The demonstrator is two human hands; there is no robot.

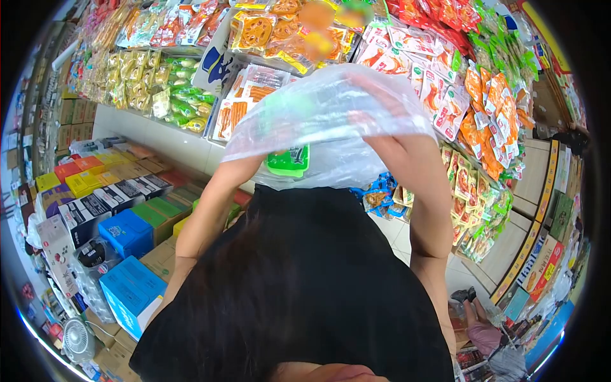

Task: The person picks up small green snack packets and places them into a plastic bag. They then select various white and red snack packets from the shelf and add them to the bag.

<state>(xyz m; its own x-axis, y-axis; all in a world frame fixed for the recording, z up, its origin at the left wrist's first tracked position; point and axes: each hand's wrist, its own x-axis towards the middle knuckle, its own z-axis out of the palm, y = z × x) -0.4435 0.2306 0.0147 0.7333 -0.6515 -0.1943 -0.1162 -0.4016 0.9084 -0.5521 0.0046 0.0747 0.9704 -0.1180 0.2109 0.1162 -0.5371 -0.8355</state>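
A translucent white plastic bag [337, 143] is spread out in front of my chest. Both forearms reach in under its near edge. My right hand [375, 105] shows faintly through the film, its fingers against the upper right part of the bag, which drapes over them. On the other side, the wrist of my left hand [258, 160] passes beneath the plastic, and its fingers are hidden there. Close beside that wrist, a bright green pack [287, 160] with dark print shows below the bag's edge. Another green patch glows blurrily through the film above it.
Ahead, a display holds packaged snacks: orange packs [258, 30], white-and-red packs [452, 105] and green packs [191, 102]. Cartons, including a blue box [130, 293], are stacked at left, near a white fan [77, 337]. A person [487, 334] is at lower right, by wooden shelving [534, 172].
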